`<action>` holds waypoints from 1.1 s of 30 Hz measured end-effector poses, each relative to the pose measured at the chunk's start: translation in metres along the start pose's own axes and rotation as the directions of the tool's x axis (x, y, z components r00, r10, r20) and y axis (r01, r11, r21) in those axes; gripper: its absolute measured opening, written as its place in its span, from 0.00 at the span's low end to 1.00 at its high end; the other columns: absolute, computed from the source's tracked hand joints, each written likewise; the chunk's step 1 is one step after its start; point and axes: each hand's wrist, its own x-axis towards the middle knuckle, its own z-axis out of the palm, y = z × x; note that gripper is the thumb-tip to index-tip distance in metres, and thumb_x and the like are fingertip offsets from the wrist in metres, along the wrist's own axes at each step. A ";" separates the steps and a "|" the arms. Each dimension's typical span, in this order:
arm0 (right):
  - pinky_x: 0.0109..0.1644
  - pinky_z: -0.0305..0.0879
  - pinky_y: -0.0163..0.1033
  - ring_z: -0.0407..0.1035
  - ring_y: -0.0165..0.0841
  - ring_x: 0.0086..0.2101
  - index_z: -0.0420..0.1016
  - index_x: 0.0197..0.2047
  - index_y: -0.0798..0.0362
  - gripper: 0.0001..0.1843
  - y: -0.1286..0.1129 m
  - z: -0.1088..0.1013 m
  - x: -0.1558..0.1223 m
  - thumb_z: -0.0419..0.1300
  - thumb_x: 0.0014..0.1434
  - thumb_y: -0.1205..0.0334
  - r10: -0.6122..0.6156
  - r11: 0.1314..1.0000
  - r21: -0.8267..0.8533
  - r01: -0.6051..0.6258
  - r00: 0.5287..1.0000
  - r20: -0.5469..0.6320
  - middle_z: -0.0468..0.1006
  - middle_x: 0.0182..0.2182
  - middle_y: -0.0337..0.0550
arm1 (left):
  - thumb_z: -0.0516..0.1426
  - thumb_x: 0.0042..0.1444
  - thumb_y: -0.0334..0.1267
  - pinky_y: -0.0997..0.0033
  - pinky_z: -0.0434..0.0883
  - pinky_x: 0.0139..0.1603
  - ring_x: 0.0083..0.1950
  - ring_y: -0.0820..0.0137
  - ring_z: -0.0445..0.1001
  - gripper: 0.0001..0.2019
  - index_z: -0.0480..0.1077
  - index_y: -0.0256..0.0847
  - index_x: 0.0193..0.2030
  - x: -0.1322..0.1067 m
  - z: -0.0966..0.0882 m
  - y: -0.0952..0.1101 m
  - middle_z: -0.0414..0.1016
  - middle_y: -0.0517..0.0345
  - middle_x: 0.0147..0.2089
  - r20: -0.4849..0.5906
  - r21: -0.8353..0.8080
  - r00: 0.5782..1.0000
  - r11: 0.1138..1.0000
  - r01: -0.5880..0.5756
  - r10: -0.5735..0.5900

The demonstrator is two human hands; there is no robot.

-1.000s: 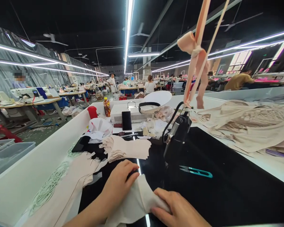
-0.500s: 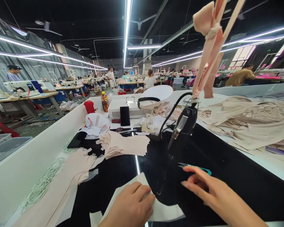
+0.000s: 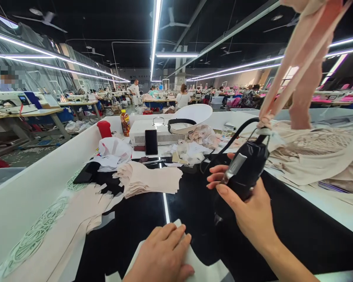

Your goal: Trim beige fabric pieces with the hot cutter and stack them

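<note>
A black hand-held tool (image 3: 251,160) with a silver lever hangs on knotted pink fabric strips (image 3: 302,58). My right hand (image 3: 250,207) is wrapped round its body, the thumb in front and the fingertips showing beyond its left side. What tip the tool has is hard to make out against the black surface. Palm down, my left hand (image 3: 164,250) lies with fingers stretched out on a white cut piece (image 3: 206,270) at the near edge. Farther off rests a stack of pale pink cut pieces (image 3: 153,178). The teal thread snips are hidden now.
On the left are long pale pieces (image 3: 73,231) and coils of light green cord (image 3: 38,231). A white box (image 3: 135,138), a phone (image 3: 151,142), a drink bottle (image 3: 125,123) and a white visor (image 3: 194,117) stand at the back. Beige fabric (image 3: 320,160) heaps up on the right.
My right hand has moved up from beside the teal snips and taken hold of the black tool, which has swung right. The left hand stays on the white piece. The view has shifted slightly.
</note>
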 end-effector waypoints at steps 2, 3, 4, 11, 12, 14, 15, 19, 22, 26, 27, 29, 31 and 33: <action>0.37 0.79 0.45 0.79 0.37 0.31 0.76 0.47 0.45 0.20 -0.004 0.013 -0.004 0.76 0.58 0.47 0.014 1.000 -0.025 -0.017 0.994 -0.109 0.84 0.40 0.40 | 0.52 0.77 0.60 0.69 0.76 0.49 0.52 0.66 0.82 0.25 0.77 0.40 0.56 0.000 0.001 -0.001 0.86 0.59 0.55 -0.056 0.023 0.998 1.000 -0.009 0.010; 0.37 0.79 0.45 0.78 0.36 0.29 0.76 0.45 0.45 0.21 -0.005 0.018 -0.005 0.77 0.56 0.47 0.020 0.998 -0.051 -0.028 0.989 -0.148 0.84 0.38 0.39 | 0.50 0.78 0.60 0.69 0.76 0.49 0.52 0.66 0.82 0.26 0.78 0.40 0.55 -0.001 0.001 -0.001 0.86 0.59 0.55 -0.074 0.034 0.997 0.999 -0.013 0.015; 0.37 0.78 0.46 0.78 0.37 0.29 0.76 0.44 0.46 0.21 -0.005 0.022 -0.004 0.78 0.54 0.47 0.027 0.996 -0.080 -0.041 0.986 -0.166 0.84 0.36 0.39 | 0.49 0.78 0.60 0.69 0.75 0.50 0.52 0.66 0.82 0.26 0.78 0.40 0.55 -0.002 0.002 -0.002 0.86 0.59 0.55 -0.076 0.046 0.997 0.999 -0.014 0.017; 0.37 0.77 0.44 0.76 0.37 0.30 0.75 0.46 0.45 0.21 -0.003 0.049 0.002 0.76 0.55 0.49 0.073 0.997 0.002 -0.073 0.996 -0.045 0.82 0.34 0.37 | 0.49 0.78 0.61 0.71 0.75 0.53 0.55 0.66 0.80 0.28 0.80 0.39 0.56 -0.015 0.012 -0.004 0.84 0.54 0.58 -0.020 0.141 0.997 0.987 -0.071 0.075; 0.36 0.76 0.43 0.75 0.35 0.28 0.74 0.48 0.45 0.20 -0.001 0.053 0.001 0.75 0.56 0.51 0.069 0.996 0.055 -0.067 0.997 -0.034 0.81 0.34 0.36 | 0.48 0.79 0.60 0.72 0.74 0.53 0.56 0.66 0.80 0.28 0.80 0.39 0.57 -0.016 0.012 -0.005 0.84 0.53 0.58 -0.001 0.151 0.996 0.985 -0.083 0.084; 0.34 0.74 0.40 0.74 0.32 0.27 0.72 0.50 0.44 0.21 0.002 0.061 -0.004 0.74 0.58 0.56 0.055 0.985 0.164 -0.053 0.998 -0.004 0.79 0.32 0.33 | 0.46 0.81 0.56 0.72 0.75 0.54 0.57 0.66 0.80 0.27 0.79 0.38 0.57 -0.018 0.010 -0.006 0.84 0.53 0.59 0.027 0.159 0.995 0.982 -0.099 0.096; 0.33 0.74 0.39 0.73 0.31 0.26 0.71 0.50 0.44 0.21 0.004 0.065 -0.006 0.74 0.57 0.57 0.052 0.976 0.212 -0.053 0.999 0.013 0.79 0.32 0.32 | 0.45 0.81 0.54 0.72 0.75 0.54 0.57 0.67 0.80 0.27 0.79 0.38 0.58 -0.018 0.009 -0.006 0.84 0.54 0.59 0.034 0.159 0.995 0.982 -0.102 0.098; 0.30 0.73 0.37 0.71 0.31 0.26 0.70 0.49 0.44 0.26 0.008 0.073 -0.011 0.77 0.53 0.60 0.075 0.956 0.282 -0.085 0.996 0.046 0.76 0.30 0.31 | 0.41 0.83 0.50 0.72 0.77 0.52 0.55 0.67 0.82 0.28 0.79 0.37 0.57 -0.016 0.005 -0.006 0.85 0.54 0.58 0.044 0.156 0.996 0.984 -0.089 0.083; 0.32 0.74 0.38 0.71 0.30 0.26 0.70 0.48 0.45 0.23 0.007 0.076 -0.011 0.75 0.54 0.60 0.081 0.957 0.274 -0.090 0.996 0.044 0.77 0.30 0.32 | 0.43 0.82 0.48 0.73 0.78 0.53 0.55 0.67 0.83 0.25 0.79 0.37 0.57 -0.016 0.006 -0.004 0.85 0.54 0.57 0.011 0.149 0.998 0.986 -0.067 0.066; 0.32 0.74 0.38 0.71 0.29 0.24 0.68 0.45 0.45 0.18 0.004 0.079 -0.009 0.72 0.57 0.62 0.070 0.944 0.319 -0.090 0.995 0.073 0.75 0.30 0.32 | 0.44 0.82 0.45 0.72 0.78 0.54 0.55 0.67 0.83 0.24 0.80 0.35 0.55 -0.016 0.009 -0.001 0.86 0.53 0.55 -0.017 0.132 0.998 0.990 -0.057 0.060; 0.32 0.73 0.38 0.71 0.29 0.24 0.68 0.45 0.45 0.18 0.004 0.079 -0.009 0.71 0.57 0.63 0.067 0.941 0.327 -0.090 0.995 0.080 0.75 0.30 0.31 | 0.44 0.82 0.44 0.72 0.79 0.54 0.55 0.67 0.83 0.24 0.80 0.35 0.55 -0.016 0.010 -0.001 0.86 0.52 0.55 -0.016 0.129 0.998 0.990 -0.055 0.057; 0.32 0.73 0.38 0.71 0.29 0.24 0.68 0.44 0.45 0.17 0.003 0.080 -0.009 0.71 0.57 0.63 0.061 0.938 0.336 -0.090 0.994 0.095 0.75 0.30 0.32 | 0.43 0.82 0.45 0.71 0.79 0.52 0.54 0.67 0.84 0.25 0.80 0.36 0.54 -0.016 0.012 0.000 0.86 0.53 0.55 -0.048 0.119 0.998 0.992 -0.032 0.037; 0.32 0.73 0.38 0.71 0.29 0.24 0.68 0.43 0.45 0.17 0.003 0.080 -0.010 0.71 0.57 0.63 0.061 0.937 0.337 -0.094 0.992 0.106 0.75 0.30 0.32 | 0.44 0.82 0.45 0.71 0.80 0.51 0.54 0.67 0.84 0.25 0.80 0.36 0.54 -0.016 0.014 0.001 0.86 0.54 0.54 -0.080 0.109 0.997 0.994 -0.009 0.018; 0.31 0.72 0.37 0.71 0.29 0.24 0.68 0.43 0.45 0.16 0.002 0.081 -0.010 0.71 0.57 0.63 0.065 0.936 0.337 -0.098 0.992 0.110 0.76 0.30 0.32 | 0.44 0.82 0.45 0.71 0.80 0.50 0.53 0.67 0.84 0.24 0.80 0.37 0.53 -0.015 0.015 0.002 0.87 0.55 0.54 -0.108 0.101 0.994 0.995 0.007 0.004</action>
